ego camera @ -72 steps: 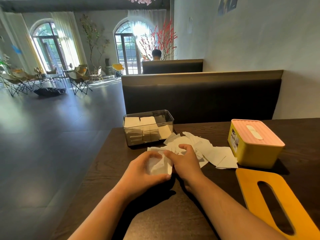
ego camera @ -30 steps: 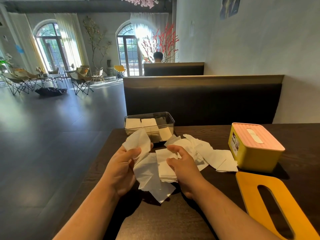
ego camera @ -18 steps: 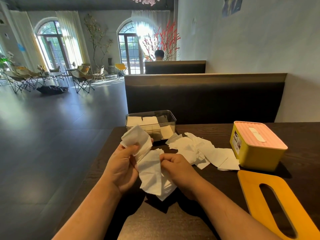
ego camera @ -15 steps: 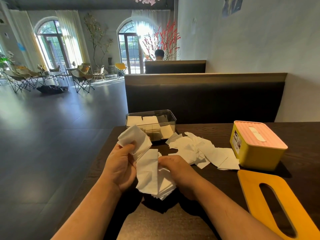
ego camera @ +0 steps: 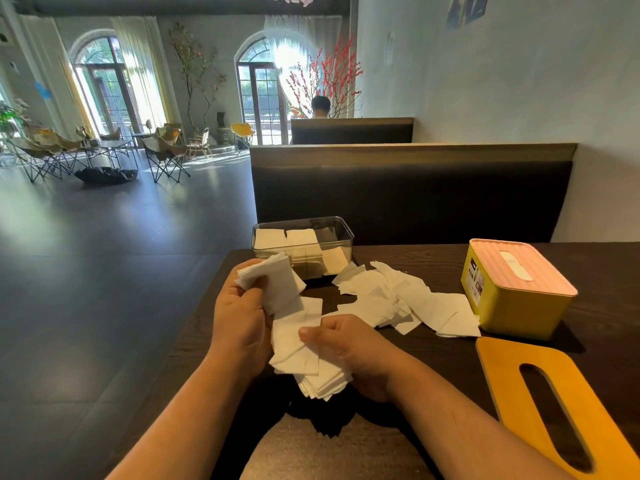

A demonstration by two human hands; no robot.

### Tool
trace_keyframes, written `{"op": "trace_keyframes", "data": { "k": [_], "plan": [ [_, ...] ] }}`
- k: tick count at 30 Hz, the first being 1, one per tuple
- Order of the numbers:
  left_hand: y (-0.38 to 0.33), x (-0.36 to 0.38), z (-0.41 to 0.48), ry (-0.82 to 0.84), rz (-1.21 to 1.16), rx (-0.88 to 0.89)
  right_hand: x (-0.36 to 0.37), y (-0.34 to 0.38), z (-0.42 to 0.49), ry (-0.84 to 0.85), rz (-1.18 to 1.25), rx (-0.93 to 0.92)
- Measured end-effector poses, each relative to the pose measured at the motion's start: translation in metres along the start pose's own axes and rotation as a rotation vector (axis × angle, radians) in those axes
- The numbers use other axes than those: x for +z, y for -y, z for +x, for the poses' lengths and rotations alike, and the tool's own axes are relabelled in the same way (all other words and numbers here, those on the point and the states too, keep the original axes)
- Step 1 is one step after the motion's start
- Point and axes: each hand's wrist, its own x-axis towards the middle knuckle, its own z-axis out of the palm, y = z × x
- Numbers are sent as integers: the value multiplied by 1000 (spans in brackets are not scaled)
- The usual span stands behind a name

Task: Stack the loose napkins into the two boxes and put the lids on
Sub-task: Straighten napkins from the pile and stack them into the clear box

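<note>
Napkins (ego camera: 301, 344): thin wad held just above the bench (ego camera: 450, 351) at 6 o'clock, near edge. Left grip (ego camera: 239, 320) pinches the top sheets, right grip (ego camera: 349, 344) is curled round the lower stack. Light, soft, floppy paper; sheets fan and slip, so I'd clamp the flat faces mid-stack, squaring edges first. Orange lid (ego camera: 554, 403) flat at 4 o'clock. Loose pile (ego camera: 398, 299) at 1 o'clock; yellow box (ego camera: 512, 306) at 2, pink lid (ego camera: 540, 271) on. Clear box (ego camera: 304, 244) at 12, part-filled, lid off.
</note>
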Motion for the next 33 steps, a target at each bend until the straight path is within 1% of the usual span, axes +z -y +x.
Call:
{"op": "trace_keyframes", "data": {
  "k": [2,5,9,12,14,19,22,28,31,33],
  "plan": [
    [1,-2,0,39,45,52,0,0,2,-29,14,16],
    [-1,-5,-2,143,121,141,-2,-1,6,-63,50,50],
    [4,-10,-4,331,311,198,-3,0,4,-71,101,77],
    [6,-9,-9,430,478,239,-4,0,2,-65,149,62],
    [7,-9,-11,475,520,237,-5,0,1,-75,181,58],
    [14,-13,-7,543,630,243,-8,-2,3,-62,290,54],
    [15,-17,-5,578,698,276,-11,-3,4,-42,315,72],
    [12,-20,-3,562,804,312,-20,-3,6,-78,399,136],
    [10,-19,-4,590,840,263,-23,2,2,-95,389,159],
    [10,-20,-2,629,875,184,-21,4,-1,-71,353,144]
  ]
}}
